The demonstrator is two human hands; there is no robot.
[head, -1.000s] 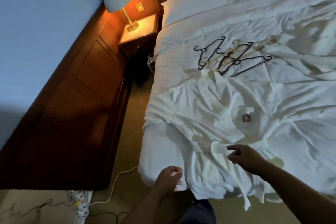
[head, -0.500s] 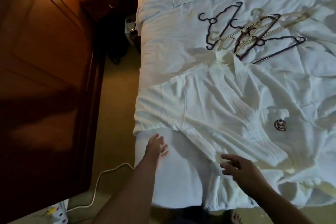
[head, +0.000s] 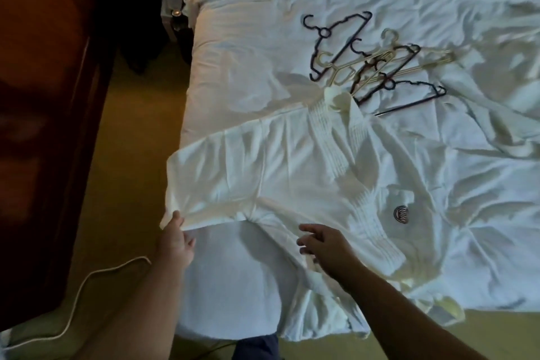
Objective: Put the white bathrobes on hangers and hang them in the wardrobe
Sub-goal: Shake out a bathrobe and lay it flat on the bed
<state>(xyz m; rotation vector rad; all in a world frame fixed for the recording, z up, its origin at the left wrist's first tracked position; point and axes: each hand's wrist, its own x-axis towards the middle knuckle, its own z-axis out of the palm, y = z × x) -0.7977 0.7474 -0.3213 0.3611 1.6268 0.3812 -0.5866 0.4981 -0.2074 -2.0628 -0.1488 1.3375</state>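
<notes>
A white bathrobe [head: 292, 172] with a round dark emblem on its chest lies spread front-up on the bed, collar toward the far side. My left hand [head: 175, 240] pinches the cuff of its left sleeve, stretched out over the bed's left edge. My right hand [head: 324, 248] hovers with loosely spread fingers over the robe's waist, holding nothing. A tangle of several dark and pale hangers [head: 374, 61] lies on the bedding just beyond the collar. No wardrobe interior is in view.
The bed [head: 248, 38] with rumpled white bedding fills the right side. A dark wooden panelled wall or cabinet [head: 43, 96] runs along the left, with a strip of carpet [head: 137, 155] between. A white cable [head: 87, 275] trails on the floor near my left arm.
The view has dropped and moved closer to the bed. My left hand reached forward and took the sleeve cuff, pulling the sleeve out to the left. My right hand stayed over the waist.
</notes>
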